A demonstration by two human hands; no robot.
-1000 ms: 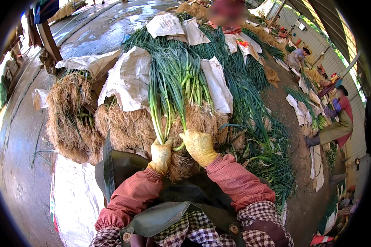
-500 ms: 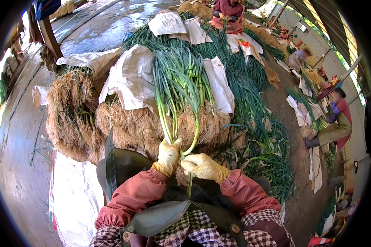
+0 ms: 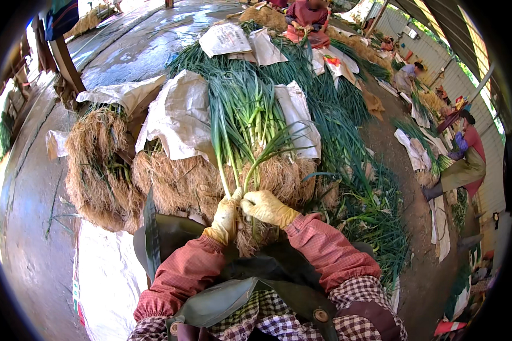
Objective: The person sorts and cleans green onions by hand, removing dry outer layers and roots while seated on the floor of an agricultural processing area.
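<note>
My left hand (image 3: 222,220), in a pale yellow work glove, is closed around the lower stems of a few green onions (image 3: 226,162). Their leaves point away from me and their roots (image 3: 249,236) hang below the glove. Right beside it, my right hand (image 3: 268,208), gloved alike, has its fingers curled in at the base of the same stems. One stalk (image 3: 265,154) bends off to the right above the hands. Just beyond lies a heap of green onions (image 3: 255,111) with brown fibrous roots (image 3: 281,179) facing me. Whether the right fingertips pinch a stalk or a leaf is hidden.
White sacks (image 3: 179,116) lie over the heap, and a root bundle (image 3: 99,162) stands at left. A white sack (image 3: 108,273) is near my left side. Loose green leaves (image 3: 370,233) cover the ground at right. Other people (image 3: 469,150) work at right and at the far end.
My right hand has moved up and left, against the left hand. The stalk that curved down to it now bends out to the right. The left hand has shifted slightly left and down.
</note>
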